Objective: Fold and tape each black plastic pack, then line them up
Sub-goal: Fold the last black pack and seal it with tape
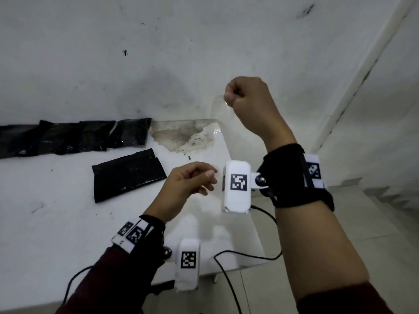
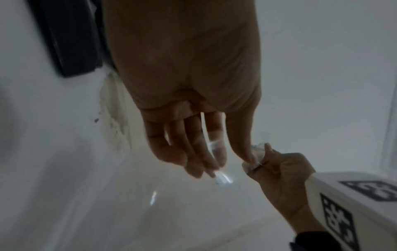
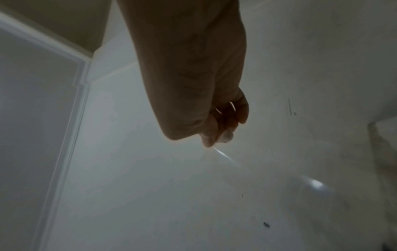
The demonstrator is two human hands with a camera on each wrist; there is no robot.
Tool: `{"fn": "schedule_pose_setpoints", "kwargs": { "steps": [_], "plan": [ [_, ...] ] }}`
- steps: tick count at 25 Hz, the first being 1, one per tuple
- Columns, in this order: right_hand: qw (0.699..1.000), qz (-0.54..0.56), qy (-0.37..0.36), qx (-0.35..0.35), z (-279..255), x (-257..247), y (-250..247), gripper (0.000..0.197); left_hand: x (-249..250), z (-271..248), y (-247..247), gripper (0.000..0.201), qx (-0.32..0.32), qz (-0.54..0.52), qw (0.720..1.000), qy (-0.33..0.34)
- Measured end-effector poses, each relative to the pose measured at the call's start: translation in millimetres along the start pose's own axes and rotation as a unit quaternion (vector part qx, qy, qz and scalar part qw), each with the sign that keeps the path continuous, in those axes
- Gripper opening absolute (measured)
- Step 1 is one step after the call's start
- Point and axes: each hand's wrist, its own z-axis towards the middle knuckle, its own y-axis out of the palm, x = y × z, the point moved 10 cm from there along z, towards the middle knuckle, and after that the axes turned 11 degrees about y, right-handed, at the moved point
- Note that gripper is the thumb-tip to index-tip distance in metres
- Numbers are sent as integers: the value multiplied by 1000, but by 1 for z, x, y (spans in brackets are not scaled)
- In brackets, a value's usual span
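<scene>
Both hands up mid-frame w/ clear tape strip (image 1: 217,123) stretched between: right hand (image 1: 247,98) pinches top end, left hand (image 1: 192,180) pinches bottom, prob. keeping it taut for folded black pack (image 1: 128,174) on counter (image 1: 45,223).

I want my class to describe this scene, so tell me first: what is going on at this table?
A person is stretching a strip of clear tape between both hands above a white table. The right hand pinches the upper end, raised high; the left hand pinches the lower end. One folded black pack lies on the table, not yet taped by the look of it. A row of black packs sits along the wall.
</scene>
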Motion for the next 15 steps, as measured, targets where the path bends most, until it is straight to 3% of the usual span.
{"fn": "schedule_pose_setpoints", "kwargs": {
  "steps": [4,10,12,15],
  "plan": [
    [1000,-19,24,-5,13,3,25,17,-7,-6,-51,23,-5,95,994,-46],
    [994,59,77,41,26,12,57,16,-24,-42,-144,5,17,227,963,-147],
    [991,66,105,45,35,22,71,17,-21,-53,-176,12,58,202,965,-159],
    [979,113,166,38,50,46,102,21,-14,-62,-225,14,171,142,962,-158]
  ]
}}
